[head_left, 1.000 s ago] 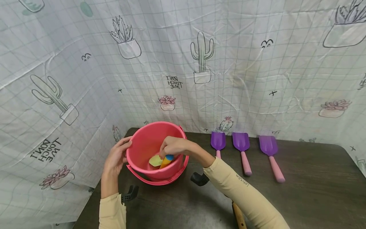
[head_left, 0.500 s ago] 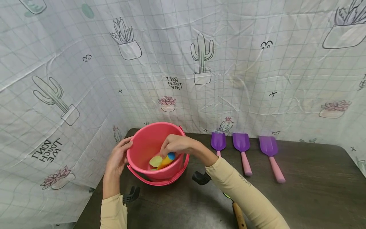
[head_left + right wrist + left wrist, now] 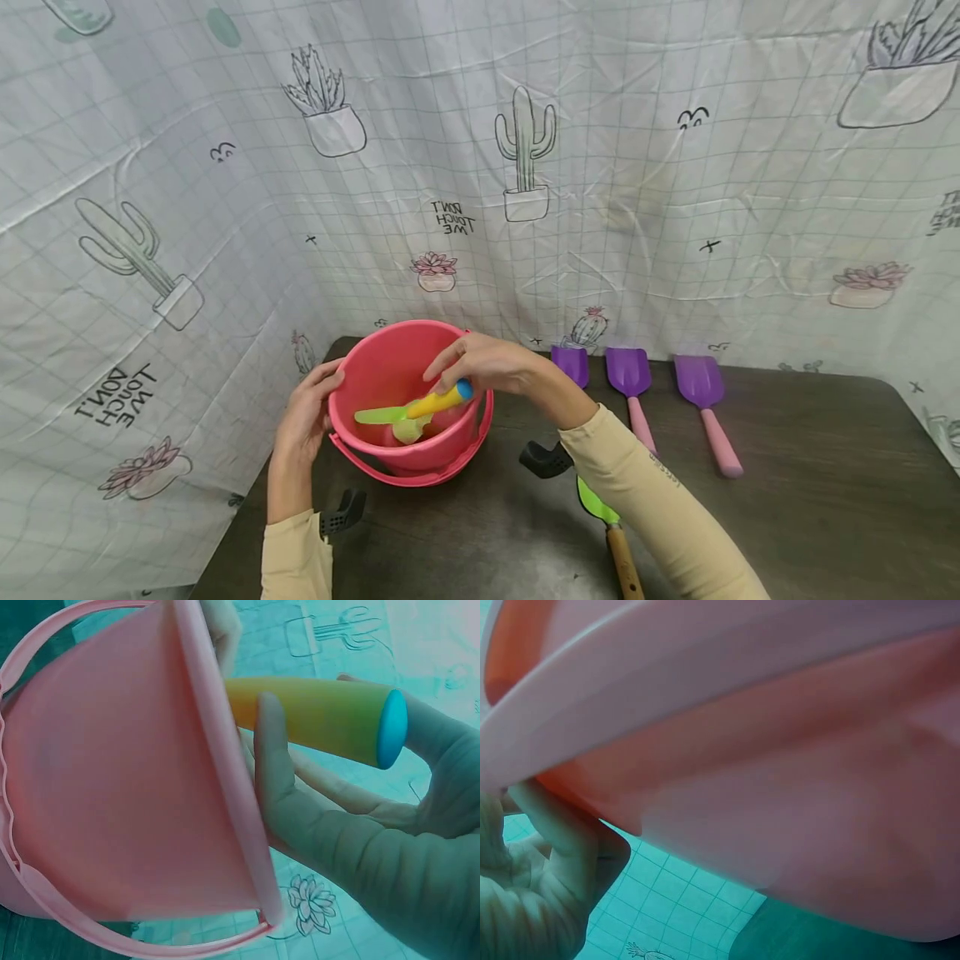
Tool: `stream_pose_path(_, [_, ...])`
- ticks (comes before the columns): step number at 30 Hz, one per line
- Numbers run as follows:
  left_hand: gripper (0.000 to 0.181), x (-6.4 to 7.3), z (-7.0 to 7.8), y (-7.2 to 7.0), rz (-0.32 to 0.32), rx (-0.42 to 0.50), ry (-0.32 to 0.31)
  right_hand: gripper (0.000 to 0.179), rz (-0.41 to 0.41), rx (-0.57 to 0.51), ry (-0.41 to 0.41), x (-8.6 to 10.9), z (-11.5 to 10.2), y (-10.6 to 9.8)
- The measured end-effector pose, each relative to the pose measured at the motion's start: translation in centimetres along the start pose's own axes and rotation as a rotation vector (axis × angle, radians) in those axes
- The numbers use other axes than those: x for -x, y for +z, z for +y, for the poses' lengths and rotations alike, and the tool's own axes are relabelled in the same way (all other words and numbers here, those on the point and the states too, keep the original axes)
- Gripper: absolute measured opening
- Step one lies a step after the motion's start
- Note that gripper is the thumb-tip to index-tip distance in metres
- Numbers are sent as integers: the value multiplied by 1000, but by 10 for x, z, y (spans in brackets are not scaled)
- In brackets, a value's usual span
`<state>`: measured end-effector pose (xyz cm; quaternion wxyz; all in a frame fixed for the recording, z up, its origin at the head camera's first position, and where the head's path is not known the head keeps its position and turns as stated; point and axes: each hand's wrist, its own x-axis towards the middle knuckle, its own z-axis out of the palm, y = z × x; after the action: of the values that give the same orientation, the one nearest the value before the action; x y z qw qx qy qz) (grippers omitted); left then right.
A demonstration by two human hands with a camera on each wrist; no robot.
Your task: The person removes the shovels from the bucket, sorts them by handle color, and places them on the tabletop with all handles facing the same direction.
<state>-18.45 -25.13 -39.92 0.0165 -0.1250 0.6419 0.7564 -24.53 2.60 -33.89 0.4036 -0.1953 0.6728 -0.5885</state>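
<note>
Presently, right hand (image 3: 487,364): pinching one yellow-handled tool (image 3: 437,402), partly inside one pink bucket (image 3: 393,362).
Left hand (image 3: 302,412): gripping bucket rim near nine o'clock.
Purple scoops (image 3: 628,372): three, lying at bucket's three o'clock.
Wooden-handled trowel (image 3: 617,542): one, lying at four o'clock.

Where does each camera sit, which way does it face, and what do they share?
Head: worn on the head, looking forward and down at the pink bucket; left hand, right hand and sleeves show.
Left wrist: worn there, looking close along the bucket's outer wall; part of the left hand shows.
Right wrist: worn there, facing the bucket's outer wall and a yellow handle; the right hand shows.
Head and right wrist share the handle's blue end.
</note>
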Motion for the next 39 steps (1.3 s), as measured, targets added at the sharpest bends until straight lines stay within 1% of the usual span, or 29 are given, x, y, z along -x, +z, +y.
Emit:
stream_pose_path(7, [39, 1, -1, 1, 13, -12, -2, 35, 60, -93, -46, 12, 2, -11])
stream_pose_path(10, [37, 1, -2, 1, 20, -15, 3, 42, 68, -112, -46, 15, 3, -15])
stream_pose_path(14, [36, 2, -2, 1, 23, -10, 8, 53, 31, -150, -35, 19, 6, -19])
stream_pose_path(18, [37, 2, -1, 2, 20, -5, 10, 56, -17, -207, -26, 21, 10, -21])
stream_pose_path(23, [39, 2, -1, 3, 18, -8, 4, 59, -70, -276, -54, 26, 13, -20])
stream_pose_path(27, [39, 2, -1, 2, 18, -4, 1, 65, -98, -280, -82, 29, 13, -18])
stream_pose_path(34, [39, 1, -1, 2, 22, 2, 4, 72, -87, -294, -91, 31, 15, -18])
stream_pose_path(39, [38, 1, -2, 2, 26, 3, 10, 65, -67, -313, -93, 32, 17, -19])
